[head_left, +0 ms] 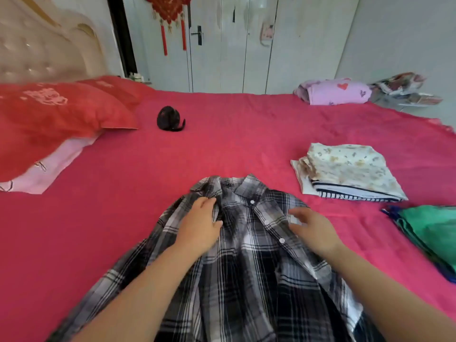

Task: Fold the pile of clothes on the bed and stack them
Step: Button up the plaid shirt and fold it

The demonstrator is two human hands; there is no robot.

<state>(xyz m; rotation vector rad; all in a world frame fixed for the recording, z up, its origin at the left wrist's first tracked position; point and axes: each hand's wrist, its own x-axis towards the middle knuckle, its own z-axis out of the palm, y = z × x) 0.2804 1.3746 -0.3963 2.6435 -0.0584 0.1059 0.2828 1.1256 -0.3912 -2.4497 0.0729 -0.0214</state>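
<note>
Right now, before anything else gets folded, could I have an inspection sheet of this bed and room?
Surface: pink bedspread, flat.
Job's things: plaid shirt spread buttons-up, unfolded; floral stack folded on a striped piece, right; green folded cloth at right edge.
Clutter: small black object; red pillow; pink bundle at far edge.
Hands: left hand rests on shirt near collar, fingertips hidden in folds; right hand open, by the buttons.
Cables: nothing seen.
Surroundings: white wardrobe doors, red hanging ornament, padded headboard.
</note>
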